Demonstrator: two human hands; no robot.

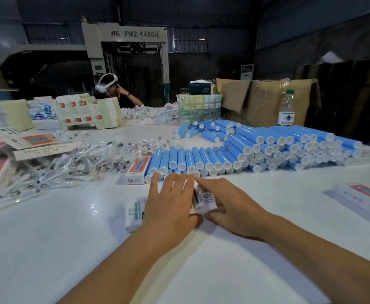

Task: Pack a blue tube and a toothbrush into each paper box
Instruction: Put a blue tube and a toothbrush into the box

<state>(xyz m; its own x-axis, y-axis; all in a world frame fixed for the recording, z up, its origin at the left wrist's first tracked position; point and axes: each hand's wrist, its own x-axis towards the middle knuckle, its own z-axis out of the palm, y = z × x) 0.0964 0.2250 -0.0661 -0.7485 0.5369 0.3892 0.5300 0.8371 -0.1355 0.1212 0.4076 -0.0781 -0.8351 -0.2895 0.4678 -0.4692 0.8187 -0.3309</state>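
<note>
I am looking down on a glossy white table [69,249] in a dim workshop, and nearest me both forearms reach in from the bottom edge. My left hand [168,202] lies flat with straight, slightly spread fingers over a paper box [133,216], whose white end with dark print sticks out to the left of the palm. My right hand [230,207] comes in from the other side, thumb and fingers curled round the box's right end, where a barcode panel shows. I judge the step to be closing or squaring up this box; whether a tube and brush are already inside I cannot tell, since the hands cover most of it. If it is packed, the next move calls for setting it aside and taking a fresh carton; if not, a tube must be drawn from the row just beyond the fingertips.

That row of blue tubes [190,159] lies side by side, white caps toward me, and swells to the right into a stacked heap. Each is a plain sky-blue cylinder with a round white end. A standing box [135,172] with a red panel sits just left of the row. Farther left, toothbrushes [80,159] in clear wrappers lie in a loose pile. Beyond, a water bottle [286,108], cardboard cartons [263,99] and another seated person [113,91].
</note>
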